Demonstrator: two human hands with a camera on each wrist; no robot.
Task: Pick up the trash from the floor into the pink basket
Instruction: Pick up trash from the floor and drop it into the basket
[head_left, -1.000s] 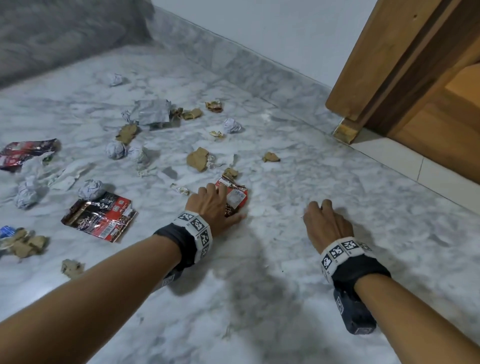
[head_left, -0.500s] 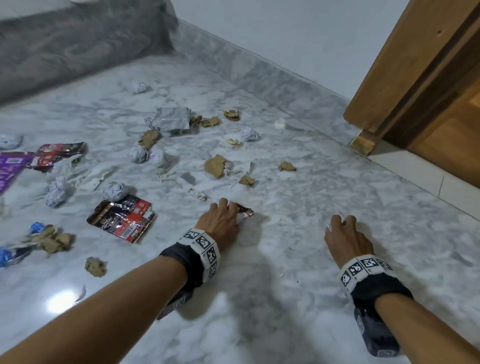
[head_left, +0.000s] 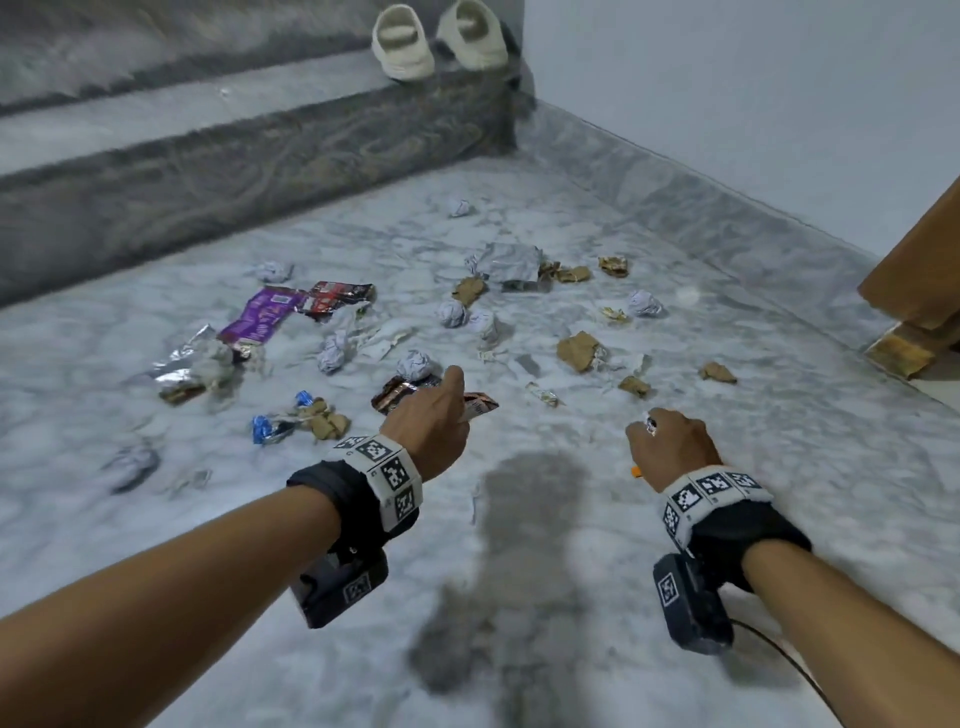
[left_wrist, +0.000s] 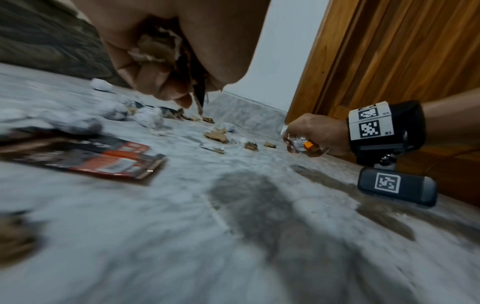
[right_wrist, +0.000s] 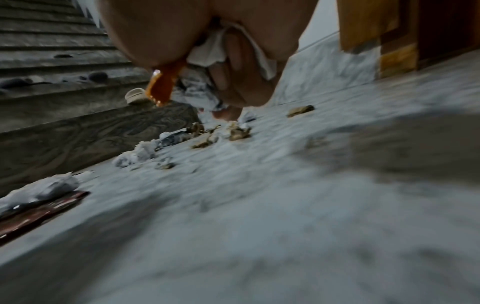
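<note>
Head view: my left hand (head_left: 434, 415) above marble floor (head_left: 571, 597), fingers curled round brown paper scrap (left_wrist: 155, 48) and dark wrapper (head_left: 480, 404). My right hand (head_left: 670, 441) well apart, fist clamped on crumpled white paper (right_wrist: 207, 51) and orange wrapper (right_wrist: 162, 88). More trash scattered ahead: paper balls (head_left: 452, 313), purple wrapper (head_left: 262, 317). Pink basket out of view.
</note>
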